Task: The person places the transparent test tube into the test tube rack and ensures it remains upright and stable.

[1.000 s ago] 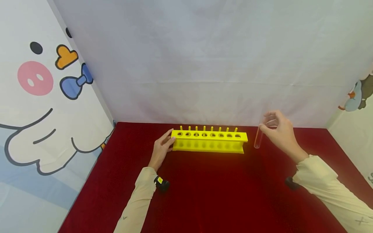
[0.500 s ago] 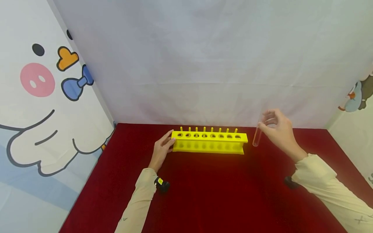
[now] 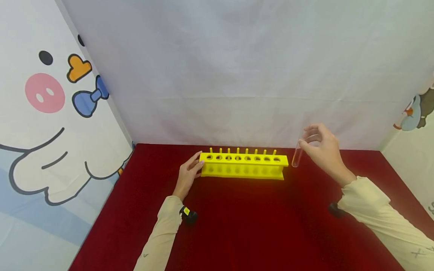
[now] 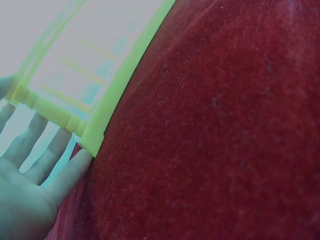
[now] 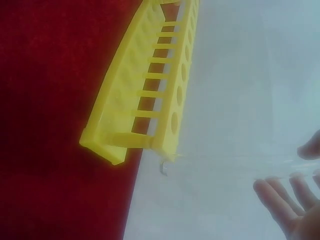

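Note:
A yellow test tube rack (image 3: 242, 171), with a row of holes along its top and pegs behind, stands on the red cloth. At its left end my left hand (image 3: 187, 174) rests, nearest the rack's corner; in the left wrist view its spread, fairly straight fingers (image 4: 52, 152) touch the end post. My right hand (image 3: 323, 148) pinches a clear glass test tube (image 3: 296, 157) between thumb and fingers. The tube hangs slightly tilted, its rounded bottom to the right of the rack and apart from it. In the right wrist view the rack (image 5: 172, 117) shows its side-on holes without tubes.
Red cloth (image 3: 237, 226) covers the table in front of the rack. A pale curtain (image 3: 230, 82) hangs close behind, and a cartoon-printed panel (image 3: 68, 150) stands at the left. Another printed panel (image 3: 410, 158) is at the right.
My right hand has moved slightly left and up, bringing the test tube nearer the rack's right end. The left hand and the rack have stayed in place.

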Motion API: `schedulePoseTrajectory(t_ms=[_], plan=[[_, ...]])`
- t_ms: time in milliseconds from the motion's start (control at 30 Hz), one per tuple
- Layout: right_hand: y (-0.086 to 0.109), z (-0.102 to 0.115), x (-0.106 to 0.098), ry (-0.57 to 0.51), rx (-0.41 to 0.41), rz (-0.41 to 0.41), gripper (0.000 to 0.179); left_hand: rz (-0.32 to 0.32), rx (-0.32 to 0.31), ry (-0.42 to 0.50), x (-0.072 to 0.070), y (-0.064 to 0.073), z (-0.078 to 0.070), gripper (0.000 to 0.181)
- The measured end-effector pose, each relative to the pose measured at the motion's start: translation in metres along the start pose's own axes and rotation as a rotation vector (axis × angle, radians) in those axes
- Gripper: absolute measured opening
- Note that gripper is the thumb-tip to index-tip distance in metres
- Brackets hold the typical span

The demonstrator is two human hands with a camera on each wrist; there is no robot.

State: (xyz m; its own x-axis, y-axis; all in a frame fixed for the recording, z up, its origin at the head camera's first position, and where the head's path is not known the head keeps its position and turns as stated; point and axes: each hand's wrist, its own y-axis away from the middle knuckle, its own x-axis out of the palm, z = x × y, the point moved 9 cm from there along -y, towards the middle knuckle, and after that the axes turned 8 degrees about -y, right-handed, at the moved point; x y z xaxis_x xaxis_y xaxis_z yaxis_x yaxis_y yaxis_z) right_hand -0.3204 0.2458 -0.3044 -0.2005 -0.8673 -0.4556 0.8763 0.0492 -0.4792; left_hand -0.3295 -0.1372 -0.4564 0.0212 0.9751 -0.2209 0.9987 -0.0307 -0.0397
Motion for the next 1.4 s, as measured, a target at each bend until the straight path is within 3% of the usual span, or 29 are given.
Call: schedulePoseTrajectory(t_ms=[600, 867, 1400], plan=[[-0.017, -0.005, 0.012, -0.041, -0.060, 0.022, 0.032, -0.032, -0.018, -0.020, 0.002, -0.008, 0.002, 0.048], [-0.027, -0.009, 0.020, -0.066, -0.072, 0.032, 0.033, -0.048, -0.027, -0.008, 0.002, -0.026, 0.032, 0.052], [-0.049, -0.012, 0.035, -0.091, -0.115, 0.046, 0.030, -0.115, -0.016, -0.041, 0.002, -0.033, 0.035, 0.052]])
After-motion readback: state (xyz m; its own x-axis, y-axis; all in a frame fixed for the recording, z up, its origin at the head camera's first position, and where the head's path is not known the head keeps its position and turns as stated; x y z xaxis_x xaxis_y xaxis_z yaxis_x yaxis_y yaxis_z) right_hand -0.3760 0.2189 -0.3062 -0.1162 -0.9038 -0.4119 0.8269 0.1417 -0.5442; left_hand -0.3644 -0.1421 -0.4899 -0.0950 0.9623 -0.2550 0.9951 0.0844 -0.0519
